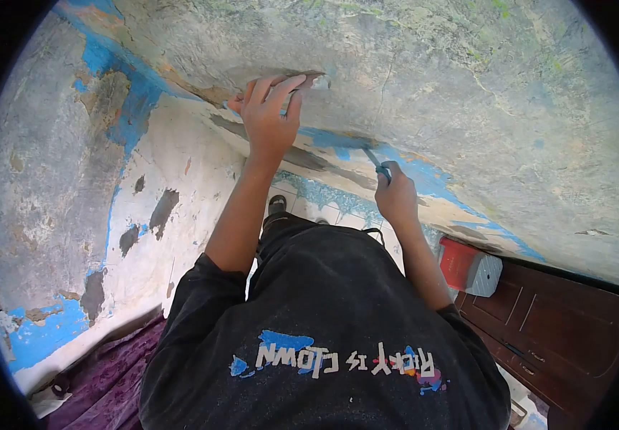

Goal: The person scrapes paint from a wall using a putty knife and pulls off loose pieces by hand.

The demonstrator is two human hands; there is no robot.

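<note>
My left hand [270,122] rests against the wall [438,79] with its fingers spread. Beside its fingertips is a small chipped patch with a pale flake [320,82]. My right hand [397,195] is closed around a slim scraper [372,156], most of whose handle is hidden in the fist. The scraper's tip touches the wall at a band of blue paint [424,175]. Above that band the surface is bare grey plaster; below it, whitish paint is peeling in patches.
A second peeling wall [173,154] meets this one on the left. White tiles with blue flecks of debris [324,193] lie below, near my sandalled foot [277,204]. A red and grey container [471,266] and a brown wooden cabinet [546,315] stand right; purple cloth [109,365] lies left.
</note>
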